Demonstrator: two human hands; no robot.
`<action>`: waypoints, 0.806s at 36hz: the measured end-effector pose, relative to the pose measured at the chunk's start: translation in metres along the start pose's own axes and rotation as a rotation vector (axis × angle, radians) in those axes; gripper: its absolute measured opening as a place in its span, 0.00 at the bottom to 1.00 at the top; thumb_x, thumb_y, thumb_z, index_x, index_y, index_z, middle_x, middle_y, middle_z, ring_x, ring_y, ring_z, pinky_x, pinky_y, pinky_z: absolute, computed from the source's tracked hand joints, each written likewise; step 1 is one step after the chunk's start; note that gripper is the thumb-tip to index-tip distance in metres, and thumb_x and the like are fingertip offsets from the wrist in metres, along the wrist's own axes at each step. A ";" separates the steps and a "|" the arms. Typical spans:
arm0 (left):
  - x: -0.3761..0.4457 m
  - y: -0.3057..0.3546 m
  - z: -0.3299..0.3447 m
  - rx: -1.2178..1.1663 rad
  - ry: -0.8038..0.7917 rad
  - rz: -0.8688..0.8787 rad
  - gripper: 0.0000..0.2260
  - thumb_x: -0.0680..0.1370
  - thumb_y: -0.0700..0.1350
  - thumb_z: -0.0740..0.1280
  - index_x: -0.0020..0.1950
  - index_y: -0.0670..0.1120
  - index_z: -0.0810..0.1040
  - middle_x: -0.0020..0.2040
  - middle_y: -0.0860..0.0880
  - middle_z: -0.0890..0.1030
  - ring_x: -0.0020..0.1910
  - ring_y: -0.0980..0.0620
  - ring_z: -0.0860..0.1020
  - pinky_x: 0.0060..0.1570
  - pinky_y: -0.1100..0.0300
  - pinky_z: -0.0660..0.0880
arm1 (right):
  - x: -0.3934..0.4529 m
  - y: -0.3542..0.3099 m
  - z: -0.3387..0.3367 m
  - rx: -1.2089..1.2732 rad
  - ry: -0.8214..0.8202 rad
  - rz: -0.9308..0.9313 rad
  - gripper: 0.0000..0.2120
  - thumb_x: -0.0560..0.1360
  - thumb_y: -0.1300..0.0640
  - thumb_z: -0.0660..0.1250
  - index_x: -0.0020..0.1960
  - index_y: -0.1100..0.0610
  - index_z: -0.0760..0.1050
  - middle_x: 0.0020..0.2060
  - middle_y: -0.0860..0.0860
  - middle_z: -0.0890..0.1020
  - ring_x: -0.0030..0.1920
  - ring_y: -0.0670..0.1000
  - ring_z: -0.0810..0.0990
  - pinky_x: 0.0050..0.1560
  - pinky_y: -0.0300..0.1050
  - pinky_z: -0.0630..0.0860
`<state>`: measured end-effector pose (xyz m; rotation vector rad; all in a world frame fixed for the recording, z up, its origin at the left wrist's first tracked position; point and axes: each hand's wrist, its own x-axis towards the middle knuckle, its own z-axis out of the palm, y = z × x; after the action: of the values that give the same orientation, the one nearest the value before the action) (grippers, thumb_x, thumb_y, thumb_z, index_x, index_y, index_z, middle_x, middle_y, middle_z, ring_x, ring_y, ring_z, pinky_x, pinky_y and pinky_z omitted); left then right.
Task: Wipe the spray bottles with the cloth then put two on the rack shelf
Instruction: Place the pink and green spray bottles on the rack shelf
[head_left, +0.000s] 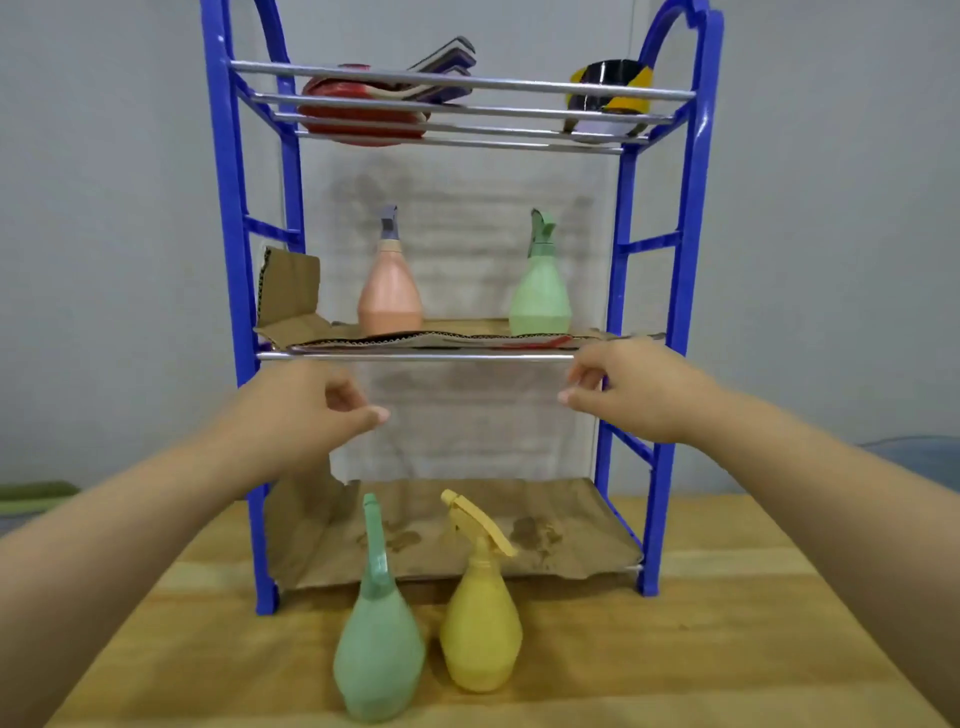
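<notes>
Hidden/cut off: both forearms run out of frame at the bottom corners; base of the near green bottle (378, 644) sits almost at the bottom edge, blurred. Top arches of the rack (228, 218) clipped by the frame top. Rack's back rails mostly behind a pale board (467, 426). No cloth to be seen.
Hard to make out: items on top shelf seen only through the rails, prob. table-tennis paddles (374, 111) at left, a black/yellow tape roll (613, 98) at right. Paddle count unclear.
Bottles: 4 total. 2 on mid shelf, 2 on table.
Mid shelf: pink bottle (389, 291) at left, pale green bottle (540, 291) at right, both upright, well apart, standing on cardboard (311, 327).
Table (727, 623): near green bottle + yellow bottle (480, 629), upright, just beside each other, in front of the rack's bottom shelf. Yellow trigger head points up-left.
Bottom shelf: brown stained cardboard liner (571, 535), nothing on it.
Left hand (301, 410): empty, fingers loosely curled, thumb and forefinger apart, in the air below the mid shelf rail (415, 356).
Right hand (639, 389): empty, fingers loosely bent and apart; fingertips close to the rail's right end, contact can't tell.
Shelves: 3.
</notes>
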<state>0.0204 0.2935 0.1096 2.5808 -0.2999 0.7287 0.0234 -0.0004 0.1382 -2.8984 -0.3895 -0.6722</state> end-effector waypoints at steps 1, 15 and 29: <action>-0.009 -0.001 0.004 0.002 -0.026 -0.012 0.10 0.71 0.59 0.69 0.40 0.53 0.80 0.39 0.57 0.81 0.40 0.61 0.76 0.36 0.64 0.72 | -0.008 -0.003 0.005 -0.008 -0.039 -0.005 0.12 0.76 0.42 0.64 0.53 0.48 0.77 0.47 0.43 0.81 0.44 0.46 0.77 0.47 0.47 0.78; -0.117 -0.036 0.061 -0.020 -0.241 -0.181 0.05 0.73 0.54 0.69 0.39 0.55 0.80 0.37 0.59 0.78 0.38 0.63 0.75 0.33 0.64 0.68 | -0.089 -0.022 0.099 0.055 -0.320 0.012 0.15 0.76 0.41 0.64 0.59 0.47 0.76 0.48 0.41 0.81 0.50 0.46 0.79 0.51 0.49 0.79; -0.131 -0.049 0.154 -0.047 -0.253 -0.303 0.40 0.67 0.65 0.70 0.72 0.48 0.60 0.67 0.48 0.68 0.64 0.48 0.70 0.56 0.54 0.70 | -0.085 -0.024 0.208 0.388 -0.333 0.137 0.39 0.70 0.41 0.71 0.75 0.51 0.58 0.71 0.51 0.69 0.69 0.53 0.70 0.67 0.52 0.70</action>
<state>-0.0056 0.2765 -0.0959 2.5932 0.0005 0.2852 0.0286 0.0438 -0.0832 -2.6236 -0.3117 -0.0746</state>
